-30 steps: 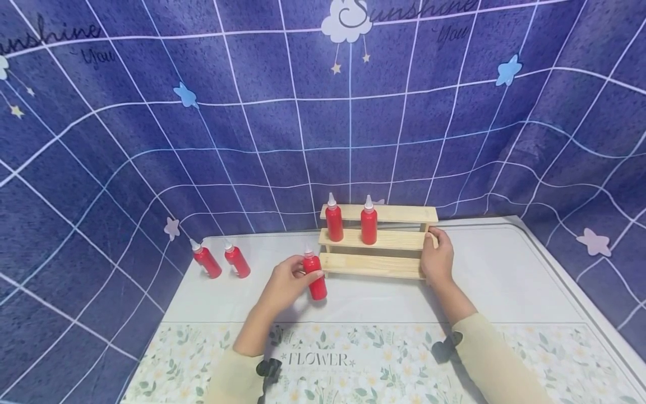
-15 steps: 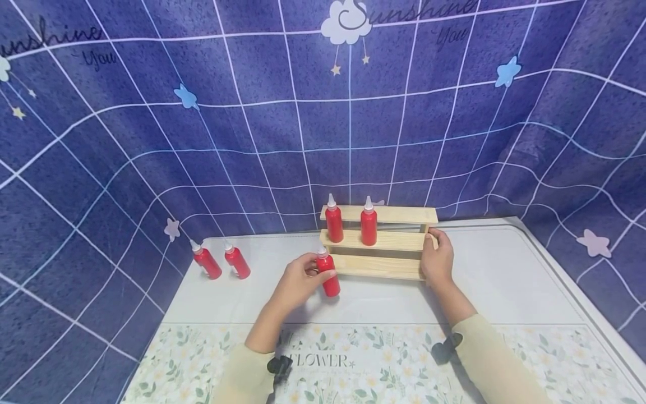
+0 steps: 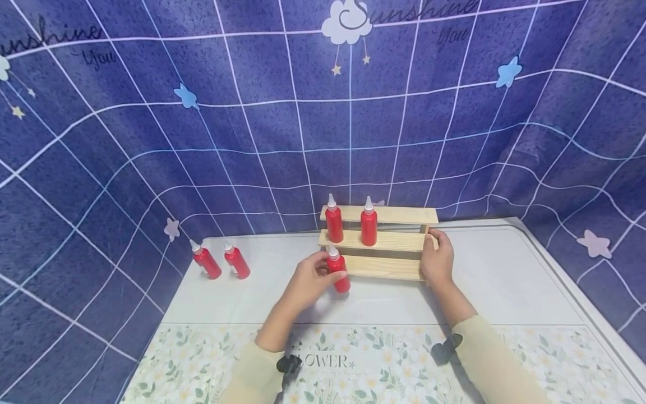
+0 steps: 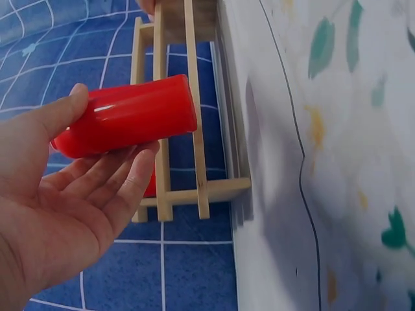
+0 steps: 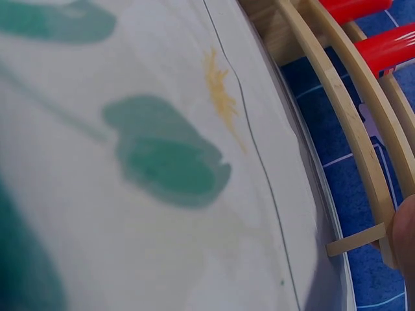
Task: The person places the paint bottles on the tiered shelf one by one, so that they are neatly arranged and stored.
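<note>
My left hand [image 3: 309, 280] grips a red squeeze bottle [image 3: 339, 272] with a white nozzle cap, between thumb and fingers. The left wrist view shows this bottle [image 4: 139, 116] raised just in front of the lower boards, its base off the table. Behind it stands a three-tier wooden rack [image 3: 388, 268]. On its middle board two more red bottles [image 3: 334, 224] stand upright towards the left. My right hand [image 3: 438, 259] holds the rack's right end; in the right wrist view only part of that hand [image 5: 404, 249] shows at the edge.
Two red bottles [image 3: 236, 261] stand on the table's left side. A white table [image 3: 383, 306] with a flower-print mat [image 3: 404, 359] lies in front of the rack. A blue grid-patterned cloth [image 3: 262, 129] hangs behind and at both sides.
My left hand has carried its bottle to the right and slightly up, from beside the rack's left end to in front of its lower board. The right hand keeps its place.
</note>
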`<move>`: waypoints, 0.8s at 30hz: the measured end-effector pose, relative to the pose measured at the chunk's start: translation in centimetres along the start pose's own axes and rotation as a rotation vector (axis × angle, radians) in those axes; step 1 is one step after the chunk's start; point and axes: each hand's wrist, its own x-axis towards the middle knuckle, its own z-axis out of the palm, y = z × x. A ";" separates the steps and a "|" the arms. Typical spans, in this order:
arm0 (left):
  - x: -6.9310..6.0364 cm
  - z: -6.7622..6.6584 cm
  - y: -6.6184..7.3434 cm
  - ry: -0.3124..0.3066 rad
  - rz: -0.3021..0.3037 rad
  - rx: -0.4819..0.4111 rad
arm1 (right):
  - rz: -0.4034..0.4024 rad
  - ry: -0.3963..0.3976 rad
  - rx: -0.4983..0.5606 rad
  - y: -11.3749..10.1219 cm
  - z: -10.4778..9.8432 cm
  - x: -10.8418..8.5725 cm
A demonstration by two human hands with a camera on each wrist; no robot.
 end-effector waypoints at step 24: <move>0.5 2.9 1.9 -0.053 0.076 -0.153 | 0.020 -0.001 0.010 0.0 -0.1 0.1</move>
